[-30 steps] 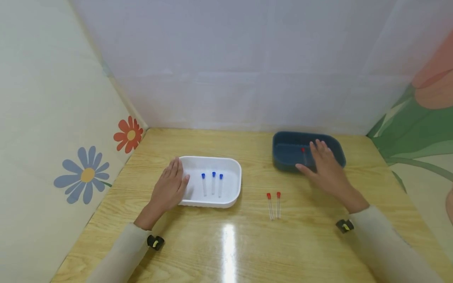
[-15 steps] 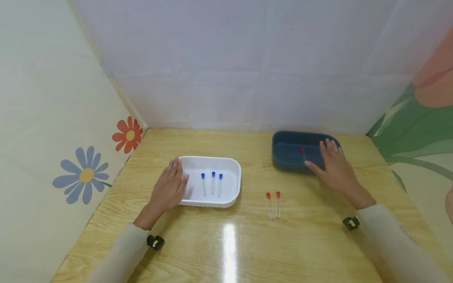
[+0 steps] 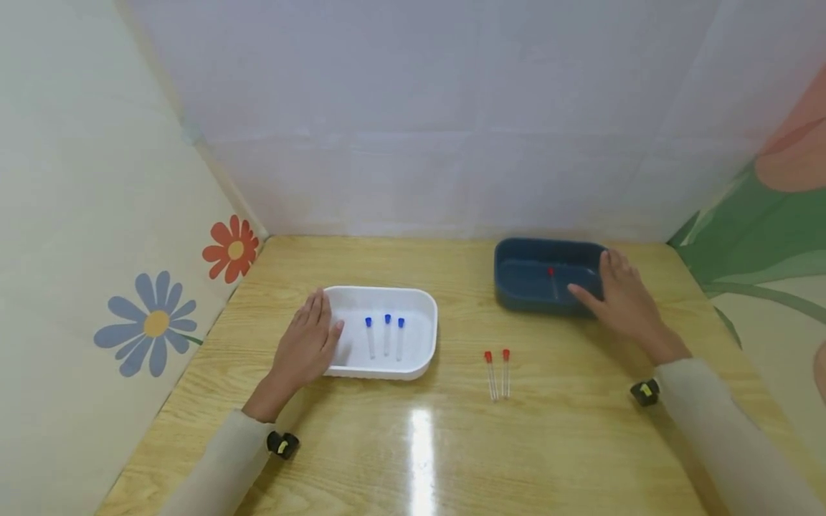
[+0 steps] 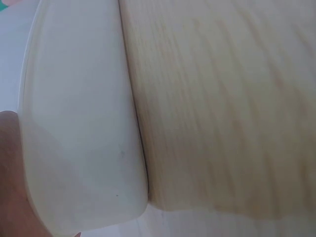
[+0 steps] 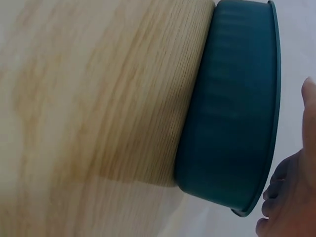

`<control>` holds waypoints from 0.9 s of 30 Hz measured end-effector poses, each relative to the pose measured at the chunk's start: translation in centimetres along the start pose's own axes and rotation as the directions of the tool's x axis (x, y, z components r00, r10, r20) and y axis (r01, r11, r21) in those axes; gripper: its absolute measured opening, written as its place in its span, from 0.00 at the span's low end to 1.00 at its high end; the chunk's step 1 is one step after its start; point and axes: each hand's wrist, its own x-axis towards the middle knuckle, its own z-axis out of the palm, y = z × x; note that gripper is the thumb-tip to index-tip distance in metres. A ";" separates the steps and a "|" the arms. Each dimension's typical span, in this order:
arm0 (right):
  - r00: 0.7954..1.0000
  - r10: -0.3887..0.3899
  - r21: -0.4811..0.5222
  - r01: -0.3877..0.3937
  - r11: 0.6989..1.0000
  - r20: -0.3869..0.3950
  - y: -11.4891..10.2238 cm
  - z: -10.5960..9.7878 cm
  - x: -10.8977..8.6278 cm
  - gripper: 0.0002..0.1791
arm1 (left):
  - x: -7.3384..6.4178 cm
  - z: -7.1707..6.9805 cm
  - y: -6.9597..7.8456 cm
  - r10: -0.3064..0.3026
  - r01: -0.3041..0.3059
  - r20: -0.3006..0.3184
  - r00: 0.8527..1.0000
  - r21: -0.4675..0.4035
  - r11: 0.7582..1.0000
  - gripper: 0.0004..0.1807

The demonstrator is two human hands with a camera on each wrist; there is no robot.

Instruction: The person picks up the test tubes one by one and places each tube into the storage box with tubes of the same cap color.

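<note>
My left hand [image 3: 303, 344] rests on the left end of a white tray [image 3: 422, 351], fingers straight and together. Inside lie three clear tubes with blue caps [image 3: 388, 318]. In the left wrist view, the tray's outer wall [image 4: 79, 108] fills the left side, with part of the hand beside it. At the right end of a dark blue tray [image 3: 542, 304] is my right hand [image 3: 626, 297], fingers extended and thumb spread, holding nothing. The right wrist view shows a gap between hand and rim. One red-capped tube [image 3: 551, 272] lies in that tray.
Two red-capped tubes [image 3: 506, 369] lie side by side on the wooden table [image 3: 348, 444], between and nearer than the trays. A pale wall [image 3: 400, 179] stands behind the table. Flower-patterned panels flank both sides.
My right hand has moved right, from over the dark blue tray to its right end. The left hand stays on the white tray, and the tubes lie as before.
</note>
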 end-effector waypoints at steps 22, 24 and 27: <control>0.999 0.016 0.041 -0.018 0.999 0.044 0.9 -0.1 1.9 0.56 | 0.0 0.1 -0.1 -0.003 0.003 0.018 1.000 -0.015 1.000 0.41; 0.998 0.021 0.035 -0.023 0.999 0.052 1.1 0.1 1.9 0.56 | 0.0 0.1 -0.1 -0.002 0.003 0.018 1.000 -0.016 1.000 0.42; 0.998 0.026 0.032 -0.028 0.999 0.060 1.3 0.2 2.0 0.56 | 0.0 0.1 -0.2 -0.001 0.001 0.014 1.000 -0.018 1.000 0.42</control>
